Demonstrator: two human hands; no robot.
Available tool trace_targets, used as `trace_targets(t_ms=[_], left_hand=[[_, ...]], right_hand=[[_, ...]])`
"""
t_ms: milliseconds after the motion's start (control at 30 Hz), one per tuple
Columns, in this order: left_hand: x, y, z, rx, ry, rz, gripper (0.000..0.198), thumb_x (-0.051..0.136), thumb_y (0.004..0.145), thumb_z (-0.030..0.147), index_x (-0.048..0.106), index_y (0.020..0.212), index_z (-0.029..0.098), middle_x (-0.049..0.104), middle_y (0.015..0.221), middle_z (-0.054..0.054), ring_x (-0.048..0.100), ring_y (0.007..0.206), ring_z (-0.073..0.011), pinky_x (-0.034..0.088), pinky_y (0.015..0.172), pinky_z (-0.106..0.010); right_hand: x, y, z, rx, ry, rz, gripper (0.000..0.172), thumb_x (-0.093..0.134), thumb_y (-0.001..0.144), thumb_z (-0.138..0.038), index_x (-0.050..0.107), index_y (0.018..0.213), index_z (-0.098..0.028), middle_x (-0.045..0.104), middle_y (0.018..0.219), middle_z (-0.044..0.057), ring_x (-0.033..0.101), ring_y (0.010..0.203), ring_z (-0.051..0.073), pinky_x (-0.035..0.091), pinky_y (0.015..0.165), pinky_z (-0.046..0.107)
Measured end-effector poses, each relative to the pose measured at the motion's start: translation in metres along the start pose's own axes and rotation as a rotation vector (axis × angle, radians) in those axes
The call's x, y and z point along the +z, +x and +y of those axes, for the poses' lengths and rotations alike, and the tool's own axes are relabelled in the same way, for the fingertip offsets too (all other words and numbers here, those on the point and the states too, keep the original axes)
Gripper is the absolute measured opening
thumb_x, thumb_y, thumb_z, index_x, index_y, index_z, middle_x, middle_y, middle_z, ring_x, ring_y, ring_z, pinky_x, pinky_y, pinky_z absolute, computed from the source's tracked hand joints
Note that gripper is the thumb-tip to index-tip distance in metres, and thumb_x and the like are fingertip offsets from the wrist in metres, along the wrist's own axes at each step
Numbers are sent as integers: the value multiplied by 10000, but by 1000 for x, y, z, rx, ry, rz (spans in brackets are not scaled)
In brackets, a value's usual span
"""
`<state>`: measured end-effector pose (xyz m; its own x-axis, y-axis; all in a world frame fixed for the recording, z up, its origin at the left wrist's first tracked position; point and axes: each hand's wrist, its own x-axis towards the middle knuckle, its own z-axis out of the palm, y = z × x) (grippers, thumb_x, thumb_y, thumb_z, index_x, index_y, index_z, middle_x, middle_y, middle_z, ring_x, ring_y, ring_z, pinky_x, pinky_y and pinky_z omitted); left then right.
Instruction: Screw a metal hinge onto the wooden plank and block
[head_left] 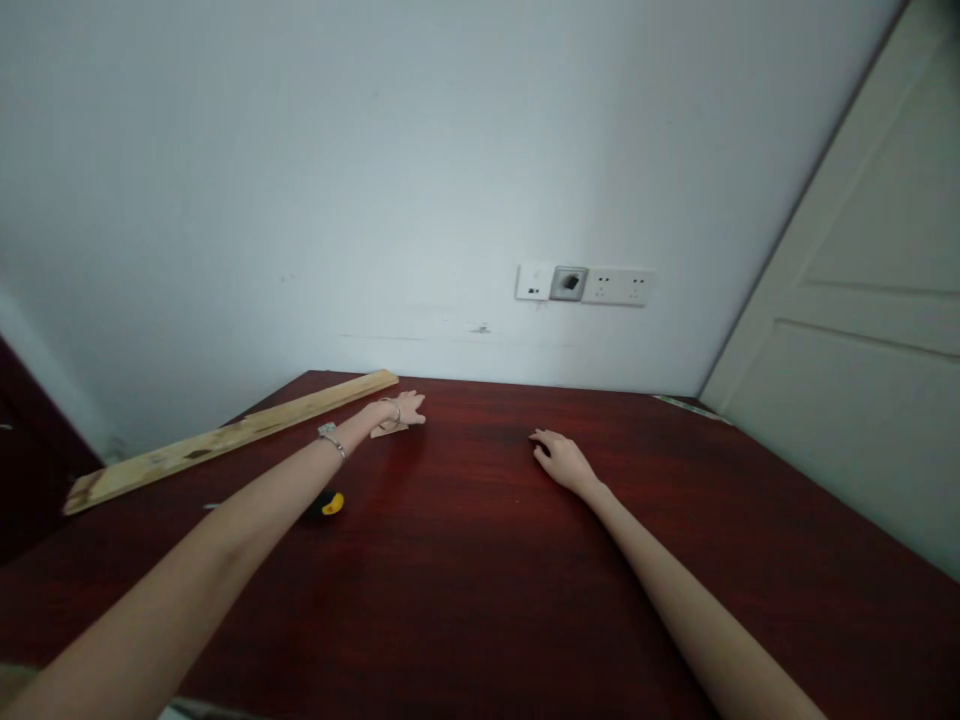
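My left hand reaches far over the dark red table, fingers spread. Partly under that hand and wrist lies a small flat tan piece; whether the palm presses on it I cannot tell. Two bracelets circle the left wrist and forearm. My right hand rests on the tabletop right of the middle, fingers loosely bent with a gap at the thumb, nothing seen in it. Below the left forearm is a tool with a black and yellow handle, perhaps a screwdriver; the arm covers its middle, and a thin metal tip shows beyond.
A long pale wooden board lies along the table's left edge. Behind the table stands a white wall with a row of sockets. A pale panelled door borders the right side. A thin strip lies at the back right corner.
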<state>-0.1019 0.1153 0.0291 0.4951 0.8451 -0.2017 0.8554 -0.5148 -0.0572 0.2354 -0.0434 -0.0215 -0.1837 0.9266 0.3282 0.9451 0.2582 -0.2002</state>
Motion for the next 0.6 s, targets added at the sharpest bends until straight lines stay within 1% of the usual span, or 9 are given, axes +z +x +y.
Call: trace_targets(t_ms=[67, 133, 233, 300, 367, 467, 600], left_hand=[[12, 8, 31, -4, -12, 1, 772, 467, 768, 515, 274, 1409, 130, 251, 1462, -193, 211, 1358, -322, 293, 1033, -423], [22, 11, 56, -4, -24, 0, 784, 412, 796, 564, 247, 1420, 120, 170, 1486, -190, 169, 1370, -318, 263, 1051, -430], [33, 11, 81, -26, -46, 12, 785, 302, 834, 607, 217, 1432, 107, 118, 1496, -187, 132, 1376, -324, 226, 1066, -450], [38, 9, 90, -51, -60, 35, 776, 235, 851, 618, 197, 1440, 113, 103, 1499, -182, 111, 1379, -329, 203, 1067, -480], [43, 7, 94, -69, -72, 60, 765, 184, 863, 618, 174, 1447, 124, 89, 1503, -170, 89, 1384, -323, 175, 1071, -499], [47, 5, 95, -75, -85, 84, 757, 137, 871, 615, 148, 1454, 133, 70, 1510, -149, 62, 1389, -307, 135, 1084, -496], [49, 2, 95, -71, -97, 97, 765, 120, 869, 624, 149, 1456, 133, 62, 1514, -140, 45, 1393, -295, 119, 1092, -485]], right_hand=[[0, 0, 1, 10, 1, 2, 369, 367, 886, -246, 581, 1170, -145, 550, 1289, 110, 471, 1229, 206, 369, 1024, 352], [1, 0, 2, 19, 4, 6, 370, 372, 885, -249, 583, 1173, -152, 549, 1293, 99, 469, 1231, 198, 361, 1030, 334], [5, 1, 5, 44, 12, 14, 371, 393, 871, -244, 594, 1167, -148, 563, 1277, 97, 478, 1223, 197, 354, 1034, 317], [8, 2, 7, 58, 18, 22, 373, 400, 863, -240, 599, 1166, -147, 564, 1275, 98, 485, 1217, 195, 356, 1031, 304], [9, 3, 9, 63, 27, 27, 375, 403, 860, -240, 601, 1166, -152, 561, 1279, 95, 487, 1215, 191, 358, 1028, 293], [11, 4, 10, 68, 41, 30, 374, 409, 857, -248, 607, 1163, -161, 561, 1280, 88, 486, 1216, 193, 358, 1029, 293], [11, 4, 12, 72, 59, 30, 371, 409, 857, -251, 612, 1156, -167, 567, 1275, 80, 488, 1215, 195, 360, 1029, 302]])
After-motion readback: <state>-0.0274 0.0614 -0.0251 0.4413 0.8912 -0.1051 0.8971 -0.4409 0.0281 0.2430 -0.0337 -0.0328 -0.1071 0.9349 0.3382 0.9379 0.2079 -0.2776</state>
